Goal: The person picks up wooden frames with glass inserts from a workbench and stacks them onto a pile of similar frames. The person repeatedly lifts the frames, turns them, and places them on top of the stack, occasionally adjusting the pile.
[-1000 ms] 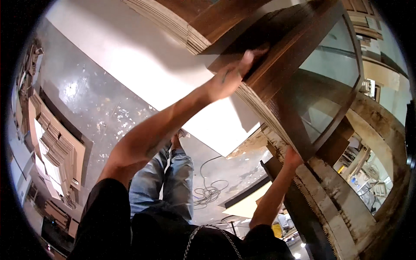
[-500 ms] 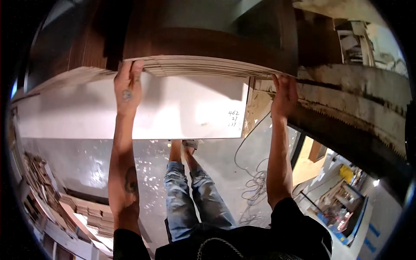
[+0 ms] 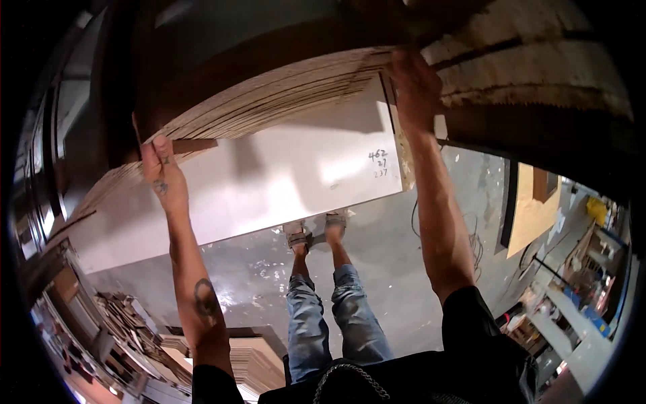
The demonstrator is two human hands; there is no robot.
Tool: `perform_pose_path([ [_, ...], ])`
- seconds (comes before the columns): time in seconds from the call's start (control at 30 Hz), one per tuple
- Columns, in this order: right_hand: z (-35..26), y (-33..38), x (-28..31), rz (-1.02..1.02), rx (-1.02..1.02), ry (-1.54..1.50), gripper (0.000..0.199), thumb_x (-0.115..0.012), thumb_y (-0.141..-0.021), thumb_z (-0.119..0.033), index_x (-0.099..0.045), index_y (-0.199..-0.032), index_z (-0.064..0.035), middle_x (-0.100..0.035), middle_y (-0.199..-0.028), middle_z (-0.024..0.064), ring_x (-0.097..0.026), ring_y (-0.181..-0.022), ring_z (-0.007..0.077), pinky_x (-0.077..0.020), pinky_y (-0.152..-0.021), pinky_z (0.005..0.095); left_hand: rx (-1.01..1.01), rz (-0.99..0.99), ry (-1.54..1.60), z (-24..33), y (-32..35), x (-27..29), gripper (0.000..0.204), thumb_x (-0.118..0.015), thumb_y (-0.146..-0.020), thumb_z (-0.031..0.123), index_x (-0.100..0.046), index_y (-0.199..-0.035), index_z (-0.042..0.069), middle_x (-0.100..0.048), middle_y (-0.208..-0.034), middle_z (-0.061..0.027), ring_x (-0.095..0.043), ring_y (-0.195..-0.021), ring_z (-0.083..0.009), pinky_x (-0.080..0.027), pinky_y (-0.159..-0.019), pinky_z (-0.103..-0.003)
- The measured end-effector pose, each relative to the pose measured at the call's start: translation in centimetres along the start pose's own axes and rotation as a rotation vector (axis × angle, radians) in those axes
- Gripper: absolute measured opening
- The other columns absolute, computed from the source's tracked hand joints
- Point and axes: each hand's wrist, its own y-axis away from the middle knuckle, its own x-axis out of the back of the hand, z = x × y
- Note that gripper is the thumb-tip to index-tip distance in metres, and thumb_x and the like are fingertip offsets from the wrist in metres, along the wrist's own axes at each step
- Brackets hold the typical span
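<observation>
A dark brown framed panel (image 3: 262, 50) lies across the top of the view, on a stack of thin panels whose pale edges (image 3: 269, 94) fan out beneath it. At its near left corner my left hand (image 3: 166, 176) is closed on the edge, thumb side up, beside a short strip of brown wood (image 3: 195, 145) that juts out. My right hand (image 3: 416, 91), slightly blurred, grips the panel's right corner; its fingertips are partly lost in shadow. Below the stack stands a white board (image 3: 296, 161) with handwritten marks near its right end.
A dark beam with a jagged edge (image 3: 538, 135) runs off to the right. Loose cable (image 3: 474, 242) lies on the grey floor (image 3: 397, 269) near my right forearm. Wood offcuts (image 3: 128, 323) and stacked boards (image 3: 249, 363) are at lower left; a cluttered bench (image 3: 579, 316) is at lower right.
My left hand has shifted left and down, and my right hand up and slightly left. The panel and the stack's edge now look tilted, and the whole view has turned.
</observation>
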Motion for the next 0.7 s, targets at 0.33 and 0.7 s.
perform_pose_path([
  [0.33, 2.5, -1.3, -1.9, -0.012, 0.259, 0.199, 0.017, -0.062, -0.089, -0.02, -0.067, -0.094, -0.0047, -0.068, -0.079, 0.0056, -0.061, -0.074, 0.0093, -0.0483, -0.068, 0.0281, -0.763, -0.17, -1.063, -10.8, -4.1, 10.4, 0.036, -0.044, -0.098, 0.025, -0.05, -0.123, 0.001, -0.048, -0.128, -0.0165, -0.045, -0.115, -0.023, -0.035, -0.101, -0.033],
  [0.7, 4.6, 21.4, 11.7, -0.067, -0.342, 0.128, 0.053, -0.054, -0.09, -0.028, -0.039, -0.137, -0.0103, -0.059, -0.119, 0.0163, -0.058, -0.109, 0.0322, -0.0454, -0.092, 0.0379, 0.615, -0.651, -0.371, -13.6, 11.6, 13.6, 0.049, -0.046, -0.097, 0.033, -0.04, -0.136, 0.004, -0.051, -0.127, -0.0062, -0.051, -0.111, -0.0176, -0.04, -0.094, -0.029],
])
